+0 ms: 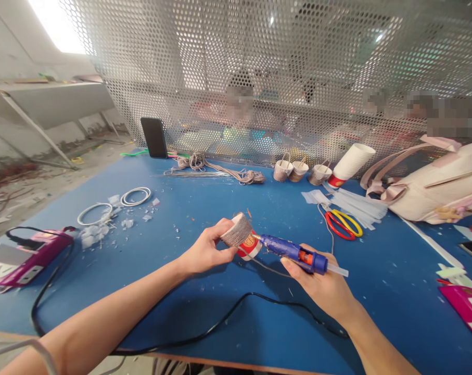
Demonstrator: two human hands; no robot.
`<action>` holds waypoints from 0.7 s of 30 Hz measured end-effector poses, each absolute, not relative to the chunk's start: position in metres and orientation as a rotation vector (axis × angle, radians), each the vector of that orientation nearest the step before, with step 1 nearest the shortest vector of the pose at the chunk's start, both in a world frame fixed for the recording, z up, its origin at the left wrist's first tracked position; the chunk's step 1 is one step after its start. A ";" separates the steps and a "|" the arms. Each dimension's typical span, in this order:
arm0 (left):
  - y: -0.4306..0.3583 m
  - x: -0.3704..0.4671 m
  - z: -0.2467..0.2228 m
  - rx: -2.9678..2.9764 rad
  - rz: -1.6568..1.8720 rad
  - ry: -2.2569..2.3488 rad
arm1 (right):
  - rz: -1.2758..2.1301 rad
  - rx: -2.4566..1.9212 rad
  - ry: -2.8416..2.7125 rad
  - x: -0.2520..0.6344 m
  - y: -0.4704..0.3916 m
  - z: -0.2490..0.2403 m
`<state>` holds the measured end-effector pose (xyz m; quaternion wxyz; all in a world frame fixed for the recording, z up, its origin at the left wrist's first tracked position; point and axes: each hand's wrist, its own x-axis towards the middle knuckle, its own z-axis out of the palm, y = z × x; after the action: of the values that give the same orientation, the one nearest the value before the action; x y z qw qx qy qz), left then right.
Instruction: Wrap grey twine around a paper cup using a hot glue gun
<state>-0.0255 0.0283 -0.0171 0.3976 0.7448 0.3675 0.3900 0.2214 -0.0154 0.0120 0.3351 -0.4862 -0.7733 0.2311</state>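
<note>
My left hand (pixel 209 249) grips a red and white paper cup (pixel 250 247) by its cord-wrapped end, tilted above the table. Grey-brown cord (pixel 237 232) is wound round that part of the cup, and a loose strand trails from it toward my right hand. A blue hot glue gun (pixel 284 247) is held in my right hand (pixel 323 281), with a clear glue stick poking from its back. The gun's nozzle is at the red part of the cup, beside the cord's edge; whether it touches cannot be made out.
Behind on the blue table (pixel 204 203) lie cord bundles (pixel 251 177), a phone (pixel 154 137), wrapped cups (pixel 282 170) and stacked cups (pixel 353 161). Scissors (pixel 343 225), glue sticks (pixel 358 205) and a bag (pixel 438 182) are right. White rings (pixel 136 196) and a power strip (pixel 44 255) are left. A black cable (pixel 228 315) crosses the front.
</note>
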 end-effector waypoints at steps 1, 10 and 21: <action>0.028 -0.025 -0.017 1.886 0.988 0.926 | 0.594 -1.270 -2.018 0.221 -0.016 0.012; 0.028 -0.024 -0.016 1.729 0.997 0.882 | 0.695 -1.310 -1.861 0.225 -0.012 0.010; 0.029 -0.025 -0.015 1.579 1.014 0.935 | 1.264 -1.180 -1.407 0.232 0.012 0.008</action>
<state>-0.0245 0.0286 -0.0152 0.4992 0.6525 0.3864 0.4193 0.2322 0.0120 0.0080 0.4404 -0.4751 -0.5666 0.5091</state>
